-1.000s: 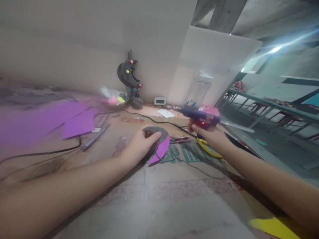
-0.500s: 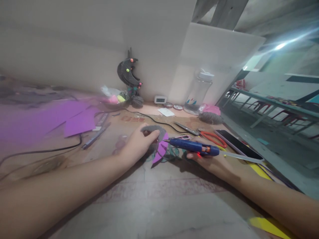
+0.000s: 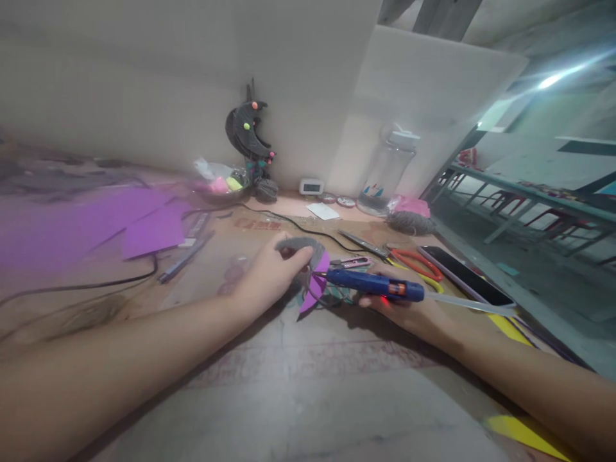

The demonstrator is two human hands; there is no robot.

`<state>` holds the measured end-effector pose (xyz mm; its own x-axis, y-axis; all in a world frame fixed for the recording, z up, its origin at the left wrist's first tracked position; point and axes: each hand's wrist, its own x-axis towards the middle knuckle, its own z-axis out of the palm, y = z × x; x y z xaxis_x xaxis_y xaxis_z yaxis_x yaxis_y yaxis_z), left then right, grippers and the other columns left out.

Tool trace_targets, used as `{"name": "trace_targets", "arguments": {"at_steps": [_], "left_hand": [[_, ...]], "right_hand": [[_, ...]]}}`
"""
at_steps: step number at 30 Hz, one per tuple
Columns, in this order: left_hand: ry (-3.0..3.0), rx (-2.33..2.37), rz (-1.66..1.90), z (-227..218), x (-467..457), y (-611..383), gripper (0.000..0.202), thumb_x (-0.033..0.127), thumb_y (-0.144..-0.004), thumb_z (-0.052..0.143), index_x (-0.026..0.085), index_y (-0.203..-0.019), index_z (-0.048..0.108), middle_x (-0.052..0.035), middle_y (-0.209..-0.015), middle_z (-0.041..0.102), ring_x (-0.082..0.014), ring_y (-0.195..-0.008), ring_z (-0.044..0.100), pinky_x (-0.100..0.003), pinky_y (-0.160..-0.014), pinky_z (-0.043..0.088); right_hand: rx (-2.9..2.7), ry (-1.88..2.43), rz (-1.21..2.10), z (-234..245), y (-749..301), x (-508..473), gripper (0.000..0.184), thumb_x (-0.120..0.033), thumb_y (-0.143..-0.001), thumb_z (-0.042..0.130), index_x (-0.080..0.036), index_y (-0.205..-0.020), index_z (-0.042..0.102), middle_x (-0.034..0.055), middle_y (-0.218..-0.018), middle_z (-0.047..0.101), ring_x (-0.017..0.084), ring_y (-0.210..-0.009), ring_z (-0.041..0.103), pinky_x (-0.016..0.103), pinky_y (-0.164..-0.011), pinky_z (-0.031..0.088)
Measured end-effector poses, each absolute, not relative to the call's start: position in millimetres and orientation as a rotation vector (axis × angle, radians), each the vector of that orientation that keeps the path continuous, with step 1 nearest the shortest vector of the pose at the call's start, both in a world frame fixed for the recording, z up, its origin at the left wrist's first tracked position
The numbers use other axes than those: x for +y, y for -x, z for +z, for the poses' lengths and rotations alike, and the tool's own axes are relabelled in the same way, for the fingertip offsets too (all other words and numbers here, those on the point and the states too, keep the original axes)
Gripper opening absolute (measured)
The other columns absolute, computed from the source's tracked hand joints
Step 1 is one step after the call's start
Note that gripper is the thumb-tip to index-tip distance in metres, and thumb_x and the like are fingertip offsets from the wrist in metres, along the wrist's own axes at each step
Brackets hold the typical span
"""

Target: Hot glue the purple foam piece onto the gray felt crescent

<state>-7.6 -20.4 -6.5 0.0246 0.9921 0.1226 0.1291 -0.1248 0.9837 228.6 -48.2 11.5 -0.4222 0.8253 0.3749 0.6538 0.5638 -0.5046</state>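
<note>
My left hand pinches a crescent-shaped piece between thumb and fingers. Its upper part is wrapped in grey yarn, while the lower part shows bare purple down to a pointed tip. My right hand is wrapped round a blue glue gun with a clear glue stick jutting from its back and a red light glowing below. The gun's nozzle meets the purple part, or sits just in front of it; I cannot tell which. Grey yarn hangs by the piece.
Behind my hands lie thread snips and orange-handled scissors, with a phone to their right. Purple sheets and a pen-like tool are at left. A bottle, small clock, decorated crescent and grey yarn stand farther back.
The view has shifted slightly. Both hands keep their grips, and the glue gun's nozzle stays by the purple part of the crescent.
</note>
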Motion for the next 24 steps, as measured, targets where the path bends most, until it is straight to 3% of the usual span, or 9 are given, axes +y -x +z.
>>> {"name": "trace_targets", "arguments": {"at_steps": [24], "left_hand": [[-1.460, 1.222, 1.234, -14.8, -15.8, 9.4, 0.021, 0.039, -0.077, 0.061, 0.021, -0.086, 0.054, 0.0010, -0.075, 0.064, -0.0170, -0.070, 0.061, -0.029, -0.064, 0.044]], "right_hand": [[-2.213, 1.263, 0.429, 14.6, -225.0, -47.8, 0.024, -0.044, -0.077, 0.067, -0.020, -0.078, 0.065, 0.0043, -0.078, 0.069, 0.019, -0.071, 0.063, 0.030, -0.063, 0.049]]}}
